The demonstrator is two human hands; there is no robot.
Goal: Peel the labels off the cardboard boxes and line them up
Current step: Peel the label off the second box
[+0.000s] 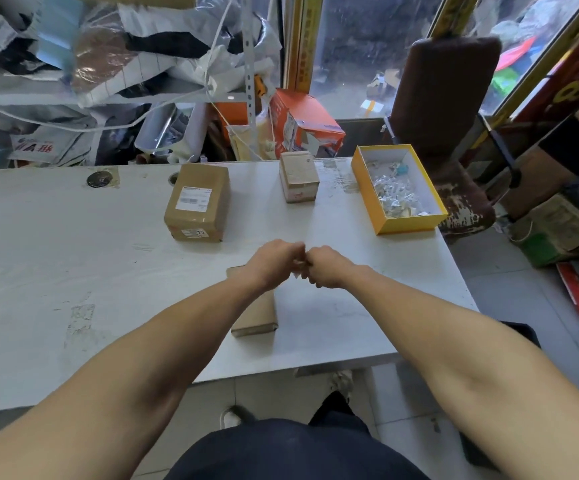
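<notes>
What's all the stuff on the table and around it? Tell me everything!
table: 1, white, fills the middle of the view
big cardboard box: 1, brown with a white label on top, far middle of the table
small cardboard box: 1, brown, far edge, right of the big one
flat cardboard box: 1, brown, near edge, partly under the left arm
yellow tray: 1, yellow outside and white inside, holds white paper scraps, right side of the table
orange box: 1, orange, behind the table
chair: 1, dark brown, right of the table
pile of bags: many, mixed colours, back left
left hand: 1, curled, touching the right hand
right hand: 1, curled, above the table
</notes>
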